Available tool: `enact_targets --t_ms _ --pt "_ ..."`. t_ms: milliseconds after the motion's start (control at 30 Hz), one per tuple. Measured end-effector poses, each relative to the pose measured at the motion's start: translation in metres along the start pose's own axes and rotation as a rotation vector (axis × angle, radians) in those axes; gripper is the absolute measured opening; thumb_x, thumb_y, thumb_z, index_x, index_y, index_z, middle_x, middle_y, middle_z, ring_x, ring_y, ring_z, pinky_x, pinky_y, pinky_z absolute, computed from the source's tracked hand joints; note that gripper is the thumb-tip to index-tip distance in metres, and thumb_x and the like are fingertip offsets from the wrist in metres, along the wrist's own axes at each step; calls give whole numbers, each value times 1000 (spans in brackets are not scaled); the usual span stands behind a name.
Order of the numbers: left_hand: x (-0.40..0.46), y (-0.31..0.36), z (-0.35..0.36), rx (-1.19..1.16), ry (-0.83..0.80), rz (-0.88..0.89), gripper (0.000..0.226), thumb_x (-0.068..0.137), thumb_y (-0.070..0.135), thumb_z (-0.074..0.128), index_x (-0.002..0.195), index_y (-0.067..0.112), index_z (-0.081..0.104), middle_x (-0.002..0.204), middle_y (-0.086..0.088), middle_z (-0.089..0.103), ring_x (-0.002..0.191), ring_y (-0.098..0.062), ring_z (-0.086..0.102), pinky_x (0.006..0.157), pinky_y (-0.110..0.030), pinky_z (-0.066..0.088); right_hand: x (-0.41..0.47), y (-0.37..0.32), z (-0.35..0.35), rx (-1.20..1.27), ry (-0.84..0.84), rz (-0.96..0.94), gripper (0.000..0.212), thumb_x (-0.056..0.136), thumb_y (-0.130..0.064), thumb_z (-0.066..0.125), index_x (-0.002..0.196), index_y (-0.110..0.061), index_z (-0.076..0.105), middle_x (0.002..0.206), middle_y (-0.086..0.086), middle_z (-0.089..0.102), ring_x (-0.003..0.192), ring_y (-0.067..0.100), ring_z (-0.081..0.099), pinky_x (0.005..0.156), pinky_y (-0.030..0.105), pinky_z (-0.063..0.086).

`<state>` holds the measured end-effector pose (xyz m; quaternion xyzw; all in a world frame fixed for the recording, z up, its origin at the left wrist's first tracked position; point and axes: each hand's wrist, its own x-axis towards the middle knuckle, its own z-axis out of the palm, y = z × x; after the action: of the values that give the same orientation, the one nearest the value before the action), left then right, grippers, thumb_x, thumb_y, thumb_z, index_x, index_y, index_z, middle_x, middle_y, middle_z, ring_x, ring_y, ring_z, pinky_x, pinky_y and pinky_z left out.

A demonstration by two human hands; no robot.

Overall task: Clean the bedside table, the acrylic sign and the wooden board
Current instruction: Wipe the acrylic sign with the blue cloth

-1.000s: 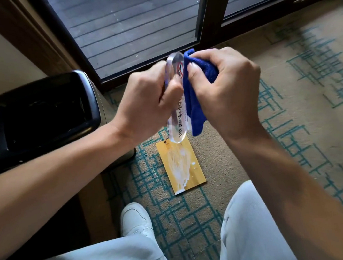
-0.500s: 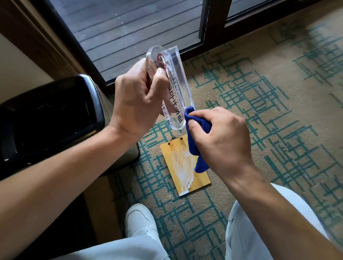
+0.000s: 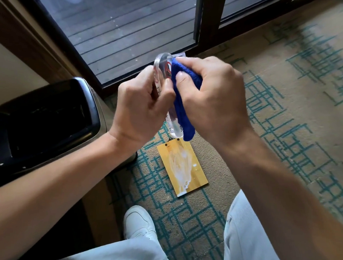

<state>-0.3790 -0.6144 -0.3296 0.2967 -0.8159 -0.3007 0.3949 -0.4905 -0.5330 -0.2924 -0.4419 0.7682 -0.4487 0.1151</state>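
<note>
My left hand (image 3: 142,103) grips a clear acrylic sign (image 3: 162,69) upright, edge toward me, with a red symbol and dark lettering on it. My right hand (image 3: 211,98) presses a folded blue cloth (image 3: 183,117) against the sign's right face, near its top. Below both hands the yellow wooden board (image 3: 182,165) lies flat on the carpet, with a white smear down its middle. The bedside table is not clearly in view.
A black-rimmed bin (image 3: 44,120) stands at the left by the wall. A glass sliding door (image 3: 135,30) with a dark frame runs across the top. Patterned beige and teal carpet (image 3: 287,121) covers the floor. My white shoe (image 3: 138,221) and pale trouser legs are at the bottom.
My right hand dropped with the cloth to the sign's lower end, then came back up to its top. The left hand kept hold of the sign and tilted it slightly.
</note>
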Motion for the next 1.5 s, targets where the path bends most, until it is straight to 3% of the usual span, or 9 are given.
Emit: enact_targets --t_ms 167,433,567,733,933,1100,1200,1300,1500 --pt "2 2 -6 -103 14 -13 20 99 15 46 81 9 51 63 -11 70 53 -23 71 48 -44 56 -7 -3 -3 229 -170 181 55 81 -36 51 134 -33 64 116 -2 72 108 15 67 98 37 54" --pt "7 1 -12 -132 24 -36 29 100 20 47 78 2 50 65 -12 70 53 -29 70 51 -47 57 -21 2 -5 341 -203 262 46 89 -23 55 133 -30 65 116 -7 72 107 10 67 99 33 54" --pt "11 -1 -17 -147 55 -39 25 100 17 47 78 8 51 64 -12 69 52 -27 69 48 -47 56 -37 12 -2 376 -264 310 41 96 -13 56 132 -32 66 113 -12 70 94 -2 66 76 12 51" --pt "8 -1 -15 -265 34 -105 24 101 13 45 79 8 52 64 -16 68 48 -26 68 42 -50 52 -46 20 0 371 -256 346 40 96 -10 56 128 -31 67 107 -12 69 87 -4 65 69 6 46" --pt "16 -6 -16 -265 72 -166 29 101 2 43 74 10 51 54 3 68 46 -14 67 44 -35 52 -55 38 6 165 -311 362 35 93 -15 57 122 -29 71 109 -9 70 102 10 65 93 25 49" --pt "34 8 -19 -440 66 -181 30 104 -1 39 77 10 47 52 4 65 43 -9 64 40 -25 49 -56 62 5 280 -330 607 25 79 -18 57 84 -30 78 71 -4 72 65 16 66 67 28 51" --pt "35 6 -17 -672 -26 -322 30 104 5 41 76 12 50 60 -2 65 46 -18 65 43 -30 55 -35 63 -9 534 -213 655 23 72 -21 58 82 -17 78 74 8 71 69 21 60 69 35 48" --pt "35 -8 -18 -941 -220 -497 26 97 17 45 73 16 53 73 -24 51 54 -31 59 48 -35 53 -17 60 -22 858 -222 578 32 89 -11 54 114 4 67 110 39 65 86 35 65 76 46 55" --pt "23 -29 -13 -991 -384 -870 28 97 37 49 107 12 57 91 -13 57 78 -27 55 76 -37 50 -16 43 -21 966 -272 359 29 100 -1 50 123 -4 67 113 18 73 95 25 71 84 38 59"
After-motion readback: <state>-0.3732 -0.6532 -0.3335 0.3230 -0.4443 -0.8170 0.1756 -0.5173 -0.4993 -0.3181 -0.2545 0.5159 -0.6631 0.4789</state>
